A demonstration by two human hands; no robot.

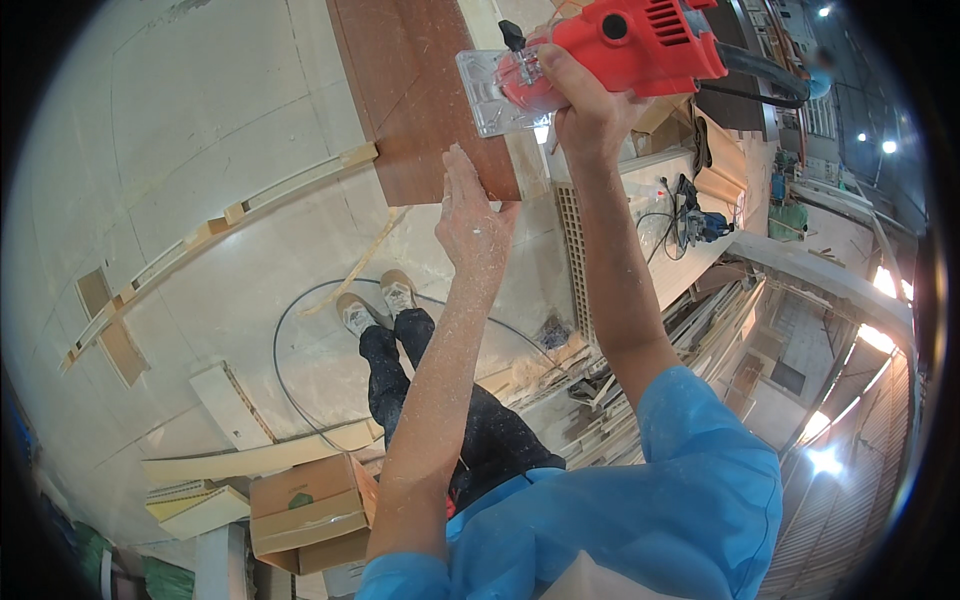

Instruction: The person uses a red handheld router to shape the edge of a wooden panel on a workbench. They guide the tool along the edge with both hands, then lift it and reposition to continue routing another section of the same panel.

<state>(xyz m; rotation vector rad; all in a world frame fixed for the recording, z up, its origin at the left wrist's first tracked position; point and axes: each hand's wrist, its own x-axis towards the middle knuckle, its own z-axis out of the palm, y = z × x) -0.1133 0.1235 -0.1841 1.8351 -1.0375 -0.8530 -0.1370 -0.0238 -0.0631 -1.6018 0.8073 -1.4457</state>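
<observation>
My right hand (pixel 592 105) is wrapped round a red trim router (pixel 632 45) with a clear base plate and a black knob. The router lies sideways, its base at the right edge of a reddish-brown board (pixel 408 95). A dark cable runs from its rear to the right. My left hand (pixel 474 215) rests at the board's near end, fingers stretched out over the surface, with nothing visible in it. Pale dust clings to that hand and forearm. The router's bit is not clearly visible.
Long wooden strips (pixel 215 232) lie on the floor at left. A cable (pixel 277 350) loops round my feet. An open cardboard box (pixel 305 505) sits at lower left. Right of my arm are stacked strips (pixel 690 330) and a blue power tool (pixel 712 226).
</observation>
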